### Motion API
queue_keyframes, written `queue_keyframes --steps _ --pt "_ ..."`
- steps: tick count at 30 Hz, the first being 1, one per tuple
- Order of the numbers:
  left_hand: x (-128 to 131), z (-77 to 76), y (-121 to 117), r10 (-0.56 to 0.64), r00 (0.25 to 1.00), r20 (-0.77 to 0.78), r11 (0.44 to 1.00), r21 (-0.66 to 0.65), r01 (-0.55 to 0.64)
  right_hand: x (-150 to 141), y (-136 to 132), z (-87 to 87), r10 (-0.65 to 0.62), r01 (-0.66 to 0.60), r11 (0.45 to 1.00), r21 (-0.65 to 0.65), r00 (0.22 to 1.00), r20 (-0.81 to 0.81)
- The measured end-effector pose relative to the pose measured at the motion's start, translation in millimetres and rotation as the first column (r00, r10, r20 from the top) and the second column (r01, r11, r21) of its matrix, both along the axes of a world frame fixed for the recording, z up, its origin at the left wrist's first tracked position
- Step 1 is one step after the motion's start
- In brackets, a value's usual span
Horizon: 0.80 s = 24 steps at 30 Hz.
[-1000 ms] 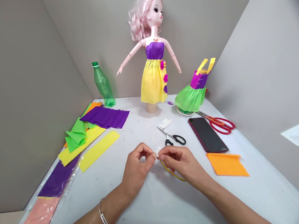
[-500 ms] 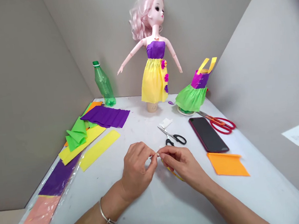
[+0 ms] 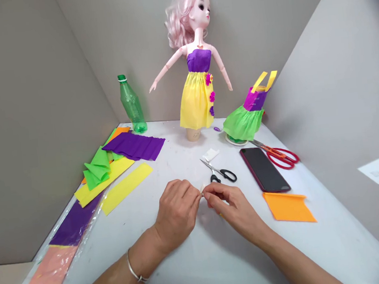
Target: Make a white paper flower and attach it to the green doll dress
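- The left hand [image 3: 176,213] has a narrow grip, its fingertips pinching a white bit [image 3: 201,188] from one side.
- The right hand [image 3: 234,206] has an equally narrow grip, pinching the same bit from the other side.
- The white bit sits at lower centre, between the hands and above the table [image 3: 158,235]. Fingers hide most of it, and it is too small to identify.
- Black-handled scissors [image 3: 218,174] lie just beyond the hands, with a white packet [image 3: 210,154] past them.
- Risk: only fingertips hold the bit, so a loosened pinch could drop or crumple it.
- Risk: a careless forward reach could catch the scissors' open blades.
- Risk: the doll [image 3: 197,98], upper centre, stands on a narrow base, so a knock could topple it.
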<state>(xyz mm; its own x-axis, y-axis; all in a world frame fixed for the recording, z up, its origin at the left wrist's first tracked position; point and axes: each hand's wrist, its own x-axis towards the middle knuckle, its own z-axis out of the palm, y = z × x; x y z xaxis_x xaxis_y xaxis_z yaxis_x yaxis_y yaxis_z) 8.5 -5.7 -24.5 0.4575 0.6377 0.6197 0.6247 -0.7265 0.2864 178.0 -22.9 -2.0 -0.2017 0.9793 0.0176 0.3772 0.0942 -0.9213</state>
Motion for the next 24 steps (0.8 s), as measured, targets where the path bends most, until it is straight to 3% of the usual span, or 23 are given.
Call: queue_keyframes --steps 8,13,20,24 --pt "1.0 -4.3 -0.1 -0.006 0.998 -0.061 1.000 0.017 0.007 -2.9 -4.2 -4.5 -0.022 -0.007 0.992 0.129 0.974 0.224" --pt "-1.5 -6.8 4.3 -0.057 0.997 -0.049 0.996 -0.078 0.054 -2.4 -3.3 -7.9 -0.014 -0.049 0.985 0.164 0.933 0.361" --pt "-5.2 -3.2 10.5 -0.054 0.989 0.135 0.958 -0.273 0.089 5.5 2.8 -1.0 0.020 -0.040 0.997 0.066 0.962 0.271" --pt "-6.9 0.7 11.4 -0.045 0.967 0.249 0.886 -0.437 0.154 9.3 3.5 5.6 0.032 -0.038 0.999 0.031 0.986 0.163"
